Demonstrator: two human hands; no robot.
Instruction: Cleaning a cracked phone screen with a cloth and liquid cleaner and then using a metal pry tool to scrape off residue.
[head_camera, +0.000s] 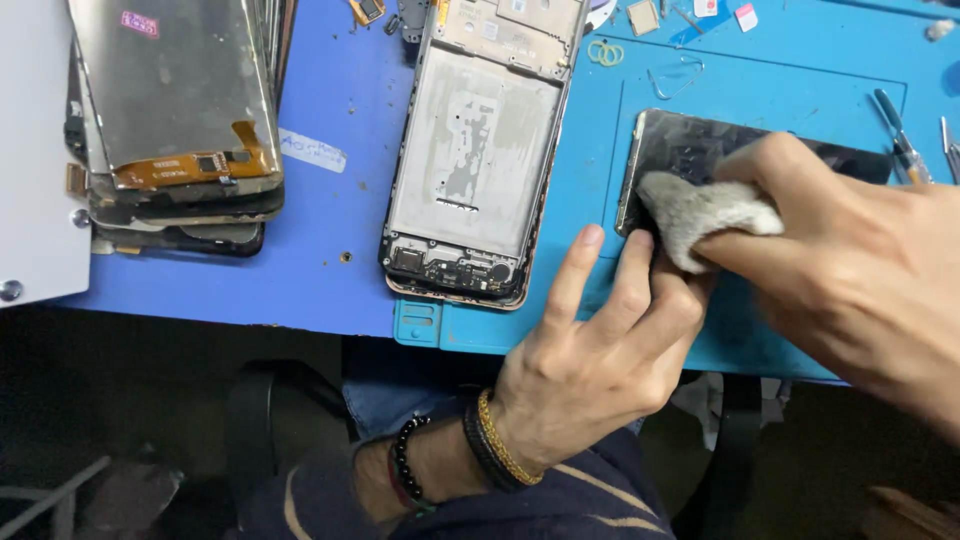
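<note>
My right hand (860, 270) pinches a small grey-white cloth (700, 212) and presses it on a dark glossy phone screen panel (690, 145) lying on the blue work mat (600, 180). My left hand (600, 350) rests on the mat with fingers spread, its fingertips at the near left corner of the panel. Bracelets circle my left wrist (480, 450). An opened phone frame (475, 160) with bare metal plate and exposed boards lies just left of the panel.
A stack of removed phone screens (175, 120) sits at the left on the blue table. A white board (35, 150) lies at the far left. Tweezers and metal tools (900, 135) lie at the right edge. Small parts and rubber bands (605, 52) are scattered at the back.
</note>
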